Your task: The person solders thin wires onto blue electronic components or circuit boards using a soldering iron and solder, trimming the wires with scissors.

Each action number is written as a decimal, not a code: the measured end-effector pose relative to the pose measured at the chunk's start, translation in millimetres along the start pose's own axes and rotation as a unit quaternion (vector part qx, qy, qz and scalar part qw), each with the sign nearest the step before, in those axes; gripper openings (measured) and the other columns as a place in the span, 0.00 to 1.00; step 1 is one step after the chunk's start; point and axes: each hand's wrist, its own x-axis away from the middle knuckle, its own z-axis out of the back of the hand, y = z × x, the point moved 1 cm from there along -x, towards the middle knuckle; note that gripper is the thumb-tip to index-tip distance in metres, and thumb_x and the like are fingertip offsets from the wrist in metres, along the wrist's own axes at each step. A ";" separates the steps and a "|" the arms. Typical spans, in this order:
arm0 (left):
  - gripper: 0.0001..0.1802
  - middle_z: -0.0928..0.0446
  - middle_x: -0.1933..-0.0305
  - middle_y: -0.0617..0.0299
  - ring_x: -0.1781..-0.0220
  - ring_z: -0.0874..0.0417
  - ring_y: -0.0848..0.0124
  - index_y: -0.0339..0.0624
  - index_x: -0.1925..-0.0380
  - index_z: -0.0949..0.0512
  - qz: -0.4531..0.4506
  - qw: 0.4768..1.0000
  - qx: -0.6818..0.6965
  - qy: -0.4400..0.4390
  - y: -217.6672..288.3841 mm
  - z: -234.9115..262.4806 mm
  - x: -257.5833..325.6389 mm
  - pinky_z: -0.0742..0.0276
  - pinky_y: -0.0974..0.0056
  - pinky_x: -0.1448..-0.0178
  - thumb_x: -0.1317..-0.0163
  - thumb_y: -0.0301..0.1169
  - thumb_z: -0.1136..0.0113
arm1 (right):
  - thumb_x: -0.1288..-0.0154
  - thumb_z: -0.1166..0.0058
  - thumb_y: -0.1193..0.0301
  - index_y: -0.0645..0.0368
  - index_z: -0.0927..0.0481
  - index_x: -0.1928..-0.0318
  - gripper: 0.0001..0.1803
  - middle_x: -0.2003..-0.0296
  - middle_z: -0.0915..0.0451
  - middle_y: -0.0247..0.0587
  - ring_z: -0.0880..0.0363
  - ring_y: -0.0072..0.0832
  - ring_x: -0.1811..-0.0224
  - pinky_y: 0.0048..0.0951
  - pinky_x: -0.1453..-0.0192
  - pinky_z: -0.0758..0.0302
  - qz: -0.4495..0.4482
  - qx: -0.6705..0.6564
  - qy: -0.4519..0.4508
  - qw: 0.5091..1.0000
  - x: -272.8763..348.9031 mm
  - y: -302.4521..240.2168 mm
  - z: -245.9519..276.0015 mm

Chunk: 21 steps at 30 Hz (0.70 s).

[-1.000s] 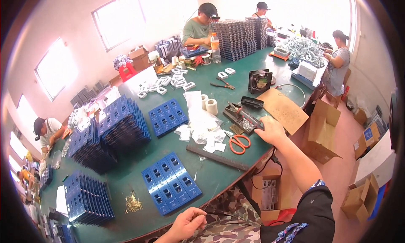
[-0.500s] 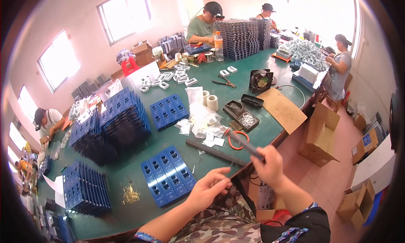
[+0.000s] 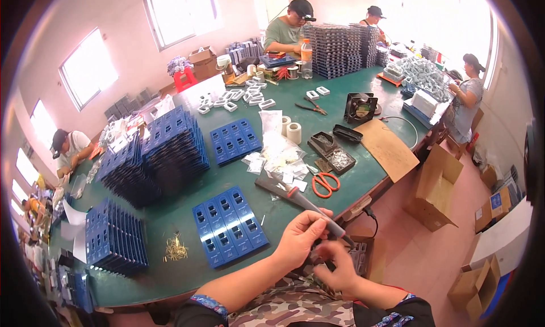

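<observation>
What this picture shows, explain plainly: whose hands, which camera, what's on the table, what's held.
No machine here: these are a person's bare left hand and right hand. A wide camera on that person's head looks down at them; its lens bends straight edges. On the green table are blue panels, some stacked, scissors, a fan and a tray of small parts, among other things. The left hand grips a grey tool; the right hand is blurred near its lower end, so I cannot tell whether it touches.

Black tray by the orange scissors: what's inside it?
The black tray holds small shiny pieces in its nearer compartment and greyish bits in its farther one. Anything beneath them is hidden.
</observation>
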 end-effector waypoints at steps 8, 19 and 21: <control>0.08 0.25 0.44 0.60 0.48 0.21 0.71 0.39 0.55 0.24 0.104 0.983 0.076 -0.130 -6.8 -1.1 4.0 0.25 0.64 0.42 0.27 0.32 0.46 | 0.40 0.32 0.60 0.61 0.31 0.36 0.36 0.50 0.22 0.54 0.19 0.42 0.53 0.38 0.53 0.20 0.180 0.017 0.169 0.969 -58.6 29.9 42.6; 0.04 0.20 0.55 0.56 0.53 0.18 0.66 0.35 0.62 0.21 -0.060 0.947 -0.311 -0.044 42.4 61.3 77.5 0.22 0.64 0.48 0.32 0.23 0.44 | 0.44 0.33 0.77 0.67 0.19 0.53 0.17 0.61 0.16 0.50 0.16 0.37 0.61 0.31 0.57 0.22 0.000 0.006 0.221 0.975 -96.2 108.7 104.8; 0.04 0.19 0.56 0.54 0.53 0.17 0.64 0.35 0.62 0.21 -0.057 0.922 -0.379 -0.057 45.5 71.2 95.6 0.22 0.63 0.48 0.33 0.23 0.43 | 0.44 0.33 0.77 0.68 0.18 0.54 0.17 0.61 0.16 0.50 0.16 0.37 0.62 0.30 0.57 0.22 0.012 0.032 0.220 0.975 -104.7 114.0 102.8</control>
